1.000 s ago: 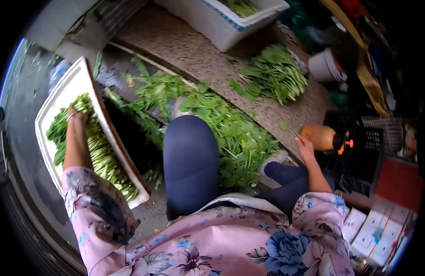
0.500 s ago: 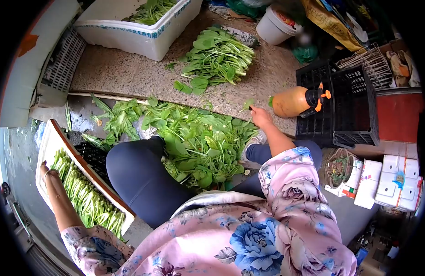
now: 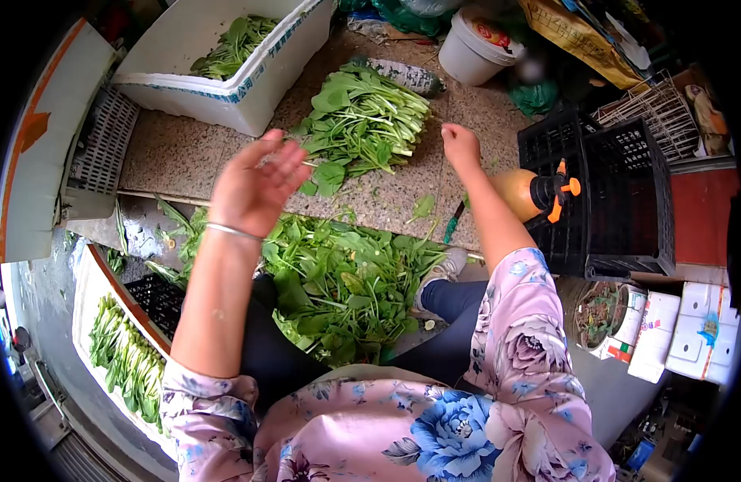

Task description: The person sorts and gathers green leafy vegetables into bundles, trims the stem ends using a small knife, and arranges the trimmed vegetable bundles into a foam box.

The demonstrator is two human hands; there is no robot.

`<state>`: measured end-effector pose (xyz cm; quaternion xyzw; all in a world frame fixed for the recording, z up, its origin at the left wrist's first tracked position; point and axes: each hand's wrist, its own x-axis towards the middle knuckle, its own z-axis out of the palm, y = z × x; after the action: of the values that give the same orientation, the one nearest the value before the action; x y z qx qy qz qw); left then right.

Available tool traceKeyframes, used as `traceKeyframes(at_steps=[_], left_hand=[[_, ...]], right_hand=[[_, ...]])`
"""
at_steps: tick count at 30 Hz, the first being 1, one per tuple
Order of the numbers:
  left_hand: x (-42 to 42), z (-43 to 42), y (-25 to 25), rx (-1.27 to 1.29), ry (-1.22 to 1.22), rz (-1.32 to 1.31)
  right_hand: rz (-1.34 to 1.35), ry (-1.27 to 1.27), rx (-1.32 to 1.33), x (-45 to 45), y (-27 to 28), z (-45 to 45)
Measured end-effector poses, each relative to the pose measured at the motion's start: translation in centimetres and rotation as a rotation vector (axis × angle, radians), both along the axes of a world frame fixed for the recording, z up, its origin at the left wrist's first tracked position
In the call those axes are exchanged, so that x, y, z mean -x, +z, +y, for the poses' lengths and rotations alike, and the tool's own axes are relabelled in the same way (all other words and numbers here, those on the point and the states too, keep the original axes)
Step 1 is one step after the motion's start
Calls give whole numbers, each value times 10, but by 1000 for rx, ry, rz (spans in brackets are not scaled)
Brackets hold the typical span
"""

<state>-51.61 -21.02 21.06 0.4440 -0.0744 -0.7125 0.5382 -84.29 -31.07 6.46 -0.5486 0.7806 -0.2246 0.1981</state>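
My left hand [image 3: 258,183], a bangle at its wrist, is raised with palm up and fingers spread. It holds nothing and is at the left side of a pile of leafy greens [image 3: 362,120] on the stone ledge [image 3: 182,149]. Right of that pile, my right hand [image 3: 462,149] has its fingers curled in, with nothing visible in them. Below it, what looks like a small green-handled knife [image 3: 451,227] lies on the ledge near a loose leaf [image 3: 422,207]. More cut greens [image 3: 338,281] are heaped on the ground between my legs.
A white foam box [image 3: 254,104] with greens stands at the back left. Another foam box [image 3: 99,281] with lined-up greens is at my left. To the right are an orange spray bottle [image 3: 511,193], black crates [image 3: 627,201] and a white bucket [image 3: 471,52].
My left hand has left the greens in the left foam box and come up over the ledge. My right hand has moved away toward the pile; the green-handled tool now lies on the ledge.
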Motion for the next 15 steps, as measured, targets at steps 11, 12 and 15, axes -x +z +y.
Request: traceKeyframes(at_steps=[11, 12, 15], left_hand=[[66, -46, -78, -165, -241, -156], [66, -47, -78, -155, -266, -182], [69, -50, -80, -148, -313, -205]], right_hand=[[232, 417, -43, -57, -9, -96], [268, 441, -45, -57, -9, -96], [69, 301, -118, -54, -6, -104]])
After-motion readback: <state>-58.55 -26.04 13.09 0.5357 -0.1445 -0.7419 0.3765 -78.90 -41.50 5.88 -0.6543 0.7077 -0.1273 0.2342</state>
